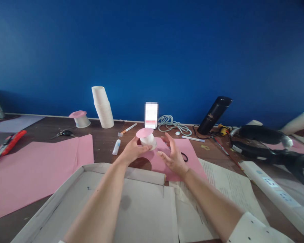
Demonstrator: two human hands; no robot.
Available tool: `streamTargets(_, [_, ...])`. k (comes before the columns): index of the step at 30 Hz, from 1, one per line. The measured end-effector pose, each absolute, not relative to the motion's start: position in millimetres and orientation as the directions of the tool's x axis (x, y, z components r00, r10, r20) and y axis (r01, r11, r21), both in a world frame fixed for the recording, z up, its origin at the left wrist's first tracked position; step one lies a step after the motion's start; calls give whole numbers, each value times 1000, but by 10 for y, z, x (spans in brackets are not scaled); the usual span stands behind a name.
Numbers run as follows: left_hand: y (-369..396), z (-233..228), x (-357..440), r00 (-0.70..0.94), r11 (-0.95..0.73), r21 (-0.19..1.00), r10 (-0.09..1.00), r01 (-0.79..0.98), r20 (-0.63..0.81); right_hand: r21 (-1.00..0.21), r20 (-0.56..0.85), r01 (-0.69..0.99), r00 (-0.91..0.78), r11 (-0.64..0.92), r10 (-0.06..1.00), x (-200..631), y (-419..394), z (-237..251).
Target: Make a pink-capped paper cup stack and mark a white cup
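Observation:
My left hand (136,149) grips a white paper cup (147,140) that stands upside down, with a round pink paper disc (145,133) on top. To the right of the cup, my right hand (174,158) is apart from it, fingers spread and holding nothing. Beneath that hand lies a pink paper sheet (190,152) with a curved cut in its left edge. A black ring, perhaps a scissors handle (184,157), shows beside the right hand; the rest is hidden. Another upturned cup (82,120) with a pink top stands at the back left.
A tall stack of paper cups (103,111), a glue stick (116,147) and a lit phone (151,114) stand or lie behind. A cardboard box lid (144,206) fills the front. Pink sheets (40,165) and a red cutter (14,143) lie left; a black bottle (214,116) and power strip (273,192) right.

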State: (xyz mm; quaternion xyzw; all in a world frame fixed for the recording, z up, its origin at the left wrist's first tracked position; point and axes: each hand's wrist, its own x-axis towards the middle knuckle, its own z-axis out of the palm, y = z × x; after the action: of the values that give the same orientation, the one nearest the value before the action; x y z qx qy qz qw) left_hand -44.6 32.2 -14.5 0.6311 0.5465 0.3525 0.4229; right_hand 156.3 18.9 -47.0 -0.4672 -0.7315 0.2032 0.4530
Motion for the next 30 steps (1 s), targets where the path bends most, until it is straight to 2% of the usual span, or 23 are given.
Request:
streamTargets(10, [359, -164, -470, -22, 103, 873, 994, 476, -105, -670, 461, 555, -209, 492, 863, 1553, 197, -497])
streamTargets(18, [391, -147, -530, -192, 48, 808, 978, 587, 80, -595, 445, 624, -270, 507, 854, 1490, 219, -559])
streamTargets(23, [440, -16, -585, -275, 113, 811, 959, 574, 61, -588, 427, 636, -280, 500, 860, 1487, 224, -545])
streamTargets(30, [571, 245, -925, -351, 177, 722, 931, 669, 97, -574, 428, 641, -294, 509, 854, 1502, 224, -554])
